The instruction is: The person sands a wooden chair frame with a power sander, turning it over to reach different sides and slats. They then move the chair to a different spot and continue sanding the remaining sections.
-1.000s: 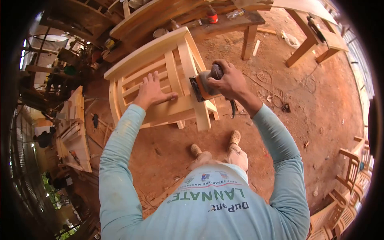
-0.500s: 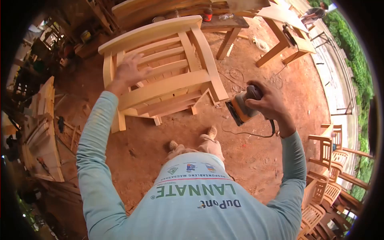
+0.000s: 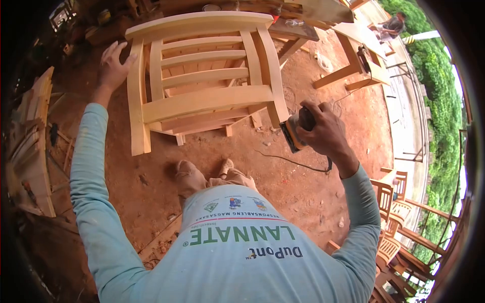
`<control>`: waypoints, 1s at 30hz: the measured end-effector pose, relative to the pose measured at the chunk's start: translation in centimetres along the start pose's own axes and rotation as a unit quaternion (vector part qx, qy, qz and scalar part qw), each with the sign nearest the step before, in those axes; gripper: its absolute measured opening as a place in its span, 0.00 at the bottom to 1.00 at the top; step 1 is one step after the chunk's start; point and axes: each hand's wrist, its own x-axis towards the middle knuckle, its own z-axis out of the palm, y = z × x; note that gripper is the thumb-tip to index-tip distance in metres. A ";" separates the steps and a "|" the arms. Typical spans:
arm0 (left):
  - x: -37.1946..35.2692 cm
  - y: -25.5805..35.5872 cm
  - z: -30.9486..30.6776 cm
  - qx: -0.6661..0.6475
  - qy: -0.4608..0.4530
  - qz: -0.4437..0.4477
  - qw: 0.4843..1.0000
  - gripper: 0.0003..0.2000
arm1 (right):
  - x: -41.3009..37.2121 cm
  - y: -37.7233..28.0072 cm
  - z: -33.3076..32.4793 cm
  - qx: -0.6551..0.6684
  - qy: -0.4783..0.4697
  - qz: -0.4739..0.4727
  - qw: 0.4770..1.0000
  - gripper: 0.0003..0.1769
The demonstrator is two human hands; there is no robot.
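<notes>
Slatted wooden furniture piece (image 3: 207, 102): one, at 11 o'clock, raised above the ground. Sander (image 3: 292, 134): one, at 2 o'clock, gripped by the right hand (image 3: 326, 129), now at the nearest post's lower end; contact cannot be told. Left hand (image 3: 113, 68): at 10 o'clock, open, shifted off the slats to beside the outer post, leaving the slats uncovered. Power cord (image 3: 330, 164): at 3 o'clock, low, beneath the sander. Chairs (image 3: 389, 248): several, at 4 o'clock. Person (image 3: 390, 27): at 2 o'clock, far off.
</notes>
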 end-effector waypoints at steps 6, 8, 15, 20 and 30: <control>5.7 -0.7 6.2 -0.021 0.009 0.056 0.998 0.33 | 1.5 -5.5 1.2 -0.104 -0.005 0.050 0.993 0.32; 6.6 -0.6 7.7 0.001 -0.004 0.056 0.998 0.34 | 2.7 -7.4 1.6 -0.143 -0.010 0.058 0.988 0.32; 7.2 -1.5 10.3 0.059 -0.052 0.075 0.994 0.35 | 5.9 -10.1 3.6 -0.216 0.004 0.072 0.974 0.33; 6.7 -2.3 11.1 0.071 -0.039 0.097 0.992 0.35 | 7.1 -11.4 3.8 -0.227 0.006 0.067 0.972 0.31; 6.7 -1.9 11.1 0.055 -0.015 0.099 0.994 0.34 | 3.5 -11.9 3.9 -0.216 -0.016 0.114 0.970 0.29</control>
